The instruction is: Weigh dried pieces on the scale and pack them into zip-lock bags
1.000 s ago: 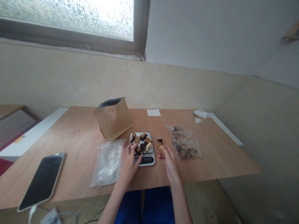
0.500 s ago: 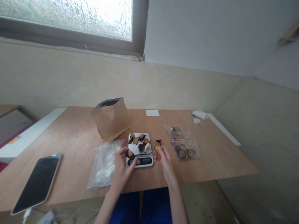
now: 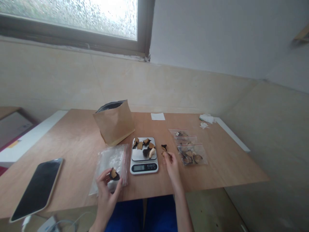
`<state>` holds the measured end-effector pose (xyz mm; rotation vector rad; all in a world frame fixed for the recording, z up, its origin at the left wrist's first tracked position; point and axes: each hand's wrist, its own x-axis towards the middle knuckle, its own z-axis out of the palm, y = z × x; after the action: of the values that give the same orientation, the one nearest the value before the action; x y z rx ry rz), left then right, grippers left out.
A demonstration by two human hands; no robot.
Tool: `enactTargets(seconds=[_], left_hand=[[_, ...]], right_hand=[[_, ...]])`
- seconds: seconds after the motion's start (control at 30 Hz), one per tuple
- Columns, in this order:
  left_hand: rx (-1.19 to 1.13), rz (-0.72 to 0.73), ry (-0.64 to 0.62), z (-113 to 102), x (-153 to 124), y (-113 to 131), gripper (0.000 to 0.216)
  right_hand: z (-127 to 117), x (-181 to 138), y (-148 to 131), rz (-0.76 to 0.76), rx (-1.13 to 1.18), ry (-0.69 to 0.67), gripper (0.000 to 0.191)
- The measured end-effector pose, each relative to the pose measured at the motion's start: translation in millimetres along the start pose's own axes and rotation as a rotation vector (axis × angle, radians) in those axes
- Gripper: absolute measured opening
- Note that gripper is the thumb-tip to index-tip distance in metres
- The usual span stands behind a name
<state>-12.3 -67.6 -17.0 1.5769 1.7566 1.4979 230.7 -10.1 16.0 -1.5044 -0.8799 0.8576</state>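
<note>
My left hand [image 3: 107, 190] pinches a dark dried slice [image 3: 113, 174] and holds it above the stack of clear plastic bags [image 3: 109, 162] near the table's front edge. My right hand [image 3: 171, 162] rests right of the small kitchen scale [image 3: 144, 167], fingers closed on a tan dried piece [image 3: 164, 154]. Several dried slices [image 3: 145, 146] lie on the scale's plate. One dark piece [image 3: 164, 147] lies loose on the table just beyond my right fingers.
An open brown paper pouch [image 3: 114, 122] stands behind the scale. Filled clear bags [image 3: 190, 151] lie to the right. A phone [image 3: 36, 188] lies at the front left, a white slip [image 3: 158, 116] and crumpled tissue [image 3: 206, 119] at the back of the wooden table [image 3: 72, 141].
My left hand lifted a dark slice off the scale and drew it back left, over the clear bags. My right hand stayed beside the scale with its tan piece.
</note>
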Motion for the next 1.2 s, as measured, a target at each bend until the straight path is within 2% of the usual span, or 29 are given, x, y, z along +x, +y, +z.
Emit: enactTargets(seconds=[0.17,0.27,0.4,0.53,0.7,0.8,0.93,1.1,1.2], left_hand=[[-0.101,-0.090,-0.042,2.7,-1.3,-1.9,0.050],[-0.143,-0.097,-0.045,4.4,0.1,-3.3,0.050],[-0.144,-0.096,-0.062,6.8,-0.4,-7.5,0.051],[-0.122,-0.079,-0.076,9.3,-1.8,-9.4,0.050],[-0.102,0.003,-0.063,9.7,-0.1,-4.1,0.047],[-0.080,0.030,-0.067,9.7,0.5,-2.5,0.045],[-0.078,0.050,-0.087,11.4,-1.0,-5.8,0.045],[-0.074,0.064,-0.086,12.1,-3.0,-9.4,0.044],[-0.062,0.079,-0.076,11.8,-3.2,-8.7,0.044]], right_hand=[[-15.8,9.1,22.9,-0.372,-0.536,0.106,0.017],[-21.4,9.5,35.1,-0.465,-0.741,0.114,0.019],[-15.5,8.8,38.0,-0.513,-0.847,0.101,0.023],[0.2,14.8,25.3,-0.550,-0.806,0.078,0.023],[14.8,33.7,17.2,-0.532,-0.844,-0.086,0.025],[18.3,44.9,20.5,-0.510,-0.791,-0.082,0.027],[17.0,52.8,19.3,-0.466,-0.604,-0.059,0.028],[17.6,40.0,-5.0,-0.333,-0.314,-0.044,0.013],[29.5,19.3,-29.2,-0.330,-0.215,-0.155,0.010]])
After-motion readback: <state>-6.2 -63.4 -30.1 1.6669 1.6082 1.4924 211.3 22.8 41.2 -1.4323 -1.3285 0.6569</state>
